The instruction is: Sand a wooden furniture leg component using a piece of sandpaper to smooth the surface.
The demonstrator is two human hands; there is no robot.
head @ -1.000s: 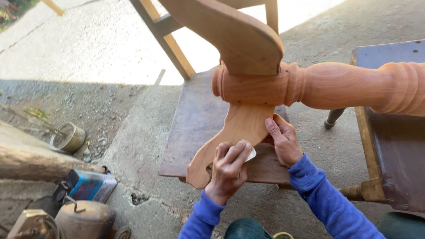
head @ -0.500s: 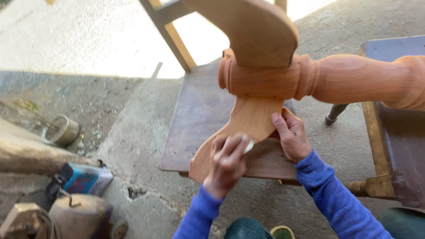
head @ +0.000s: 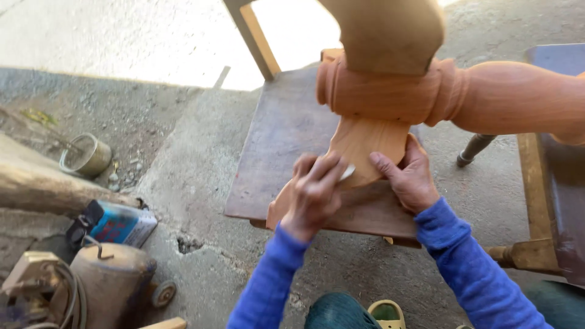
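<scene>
The carved wooden leg (head: 365, 152), a flat curved foot joined to a thick turned post (head: 487, 100), is laid across a dark low table (head: 280, 140). It is judged heavy and stiff, unlikely to flex, and its smooth pale orange-brown surface may be somewhat slippery; a hold is best taken at the leg's edges or around the post. The left hand (head: 317, 192) is curled, fingers pressed down on a small pale pad (head: 347, 172), probably sandpaper, against the leg's face. The right hand (head: 409, 176) is closed loosely round the leg's right edge, bracing it. A metal can (head: 88, 155) is seen on the ground, well apart.
</scene>
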